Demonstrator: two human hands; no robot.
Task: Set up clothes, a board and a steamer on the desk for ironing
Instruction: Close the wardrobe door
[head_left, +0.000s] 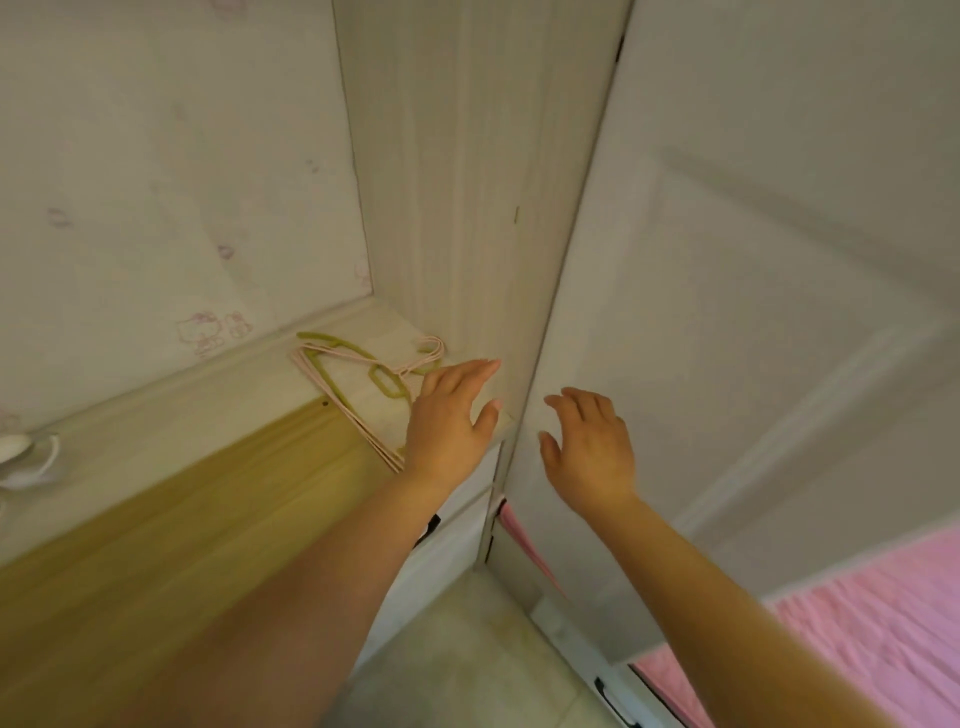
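So from the head cam I'm looking down into the corner where the table (156, 519) meets a tall pale wardrobe panel (467, 208). The table top is yellowish wood grain with a lighter strip along the back by the wall.

Left hand (449, 415) is reaching out over the far right end of the table, fingers (480, 370) pretty much straight and spread a bit, thumb sticking out to the side. It's got nothing in it. It sits just in front of a little pile of hangers (358, 384) lying flat in the corner: some thin pink wire ones and a chunkier green one on top. Can't tell if the hand actually touches them or just hovers over the edge of the pile.

Right hand (589, 449) is up beside the white wardrobe door (753, 312), fingers loosely bent and apart, also holding nothing. Looks like it's right at the door's edge, but whether it makes contact I can't say.

No clothes, board or steamer on the table in this shot; the hangers are the only laundry-ish thing on it. There's pink fabric (857, 623) at lower right, and a sliver of it poking out under the door. Something white and blurry sits at the far left edge of the table (26, 457); no idea what it is. The wall (156, 182) has faint pink cartoon wallpaper.
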